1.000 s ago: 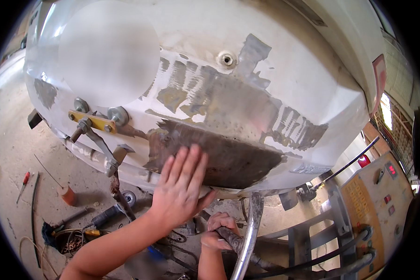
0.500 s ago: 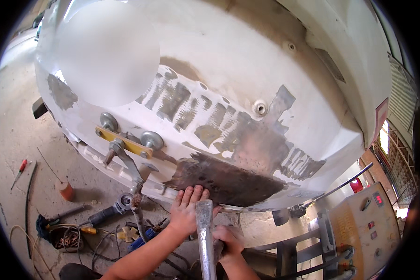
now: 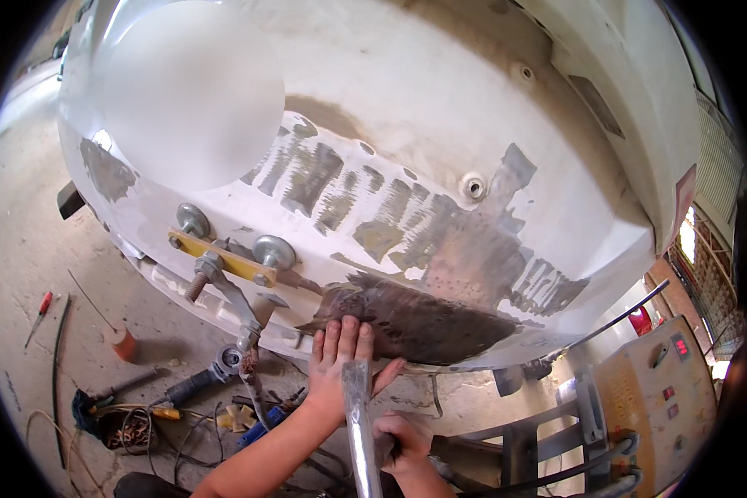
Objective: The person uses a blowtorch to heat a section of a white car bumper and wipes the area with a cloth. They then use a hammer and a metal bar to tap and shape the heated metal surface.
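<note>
My left hand (image 3: 338,365) lies flat with its fingers stretched out. Its fingertips touch the lower edge of a dark bare-metal patch (image 3: 415,324) on a white vehicle body panel (image 3: 432,75). Lower and to the right, my right hand (image 3: 404,440) is closed in a fist round a dark grip. A long silver metal tool (image 3: 359,423) with a flat, widened end rises from the lower edge, close to the camera. It covers part of both hands, and its join with the grip is hidden.
A pulling fixture with a yellow bar (image 3: 224,257) and round pads stands against the panel. On the floor at left lie an angle grinder (image 3: 199,382), cables, a screwdriver (image 3: 39,315) and a box of scraps (image 3: 129,430). A control box (image 3: 651,398) stands at lower right.
My left hand has slid slightly up and right, its fingers reaching further onto the dark metal and its thumb now out to the side. The view has shifted a little.
</note>
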Action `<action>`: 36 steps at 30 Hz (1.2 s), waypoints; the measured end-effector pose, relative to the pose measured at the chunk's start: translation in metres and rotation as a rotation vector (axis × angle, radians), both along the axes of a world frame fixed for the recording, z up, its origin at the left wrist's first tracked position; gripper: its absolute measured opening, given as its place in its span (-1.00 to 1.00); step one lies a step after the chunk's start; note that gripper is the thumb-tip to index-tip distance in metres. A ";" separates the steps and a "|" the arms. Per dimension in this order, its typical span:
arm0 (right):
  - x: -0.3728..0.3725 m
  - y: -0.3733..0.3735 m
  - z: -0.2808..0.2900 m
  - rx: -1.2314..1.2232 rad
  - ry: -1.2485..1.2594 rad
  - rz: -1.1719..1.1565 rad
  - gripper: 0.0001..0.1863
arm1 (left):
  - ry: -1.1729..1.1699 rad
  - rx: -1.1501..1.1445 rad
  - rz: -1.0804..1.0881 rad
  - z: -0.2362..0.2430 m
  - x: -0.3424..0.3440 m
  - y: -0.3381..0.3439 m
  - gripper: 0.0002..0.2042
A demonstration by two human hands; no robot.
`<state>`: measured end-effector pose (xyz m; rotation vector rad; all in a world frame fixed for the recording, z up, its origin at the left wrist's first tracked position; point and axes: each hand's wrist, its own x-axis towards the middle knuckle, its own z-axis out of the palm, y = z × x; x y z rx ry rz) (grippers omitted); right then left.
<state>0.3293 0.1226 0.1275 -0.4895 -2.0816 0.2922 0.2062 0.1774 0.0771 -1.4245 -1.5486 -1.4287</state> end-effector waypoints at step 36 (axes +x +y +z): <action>-0.023 0.021 0.011 -0.038 0.088 -0.111 -0.69 | -0.004 -0.344 -0.232 -0.057 -0.004 -0.011 -0.42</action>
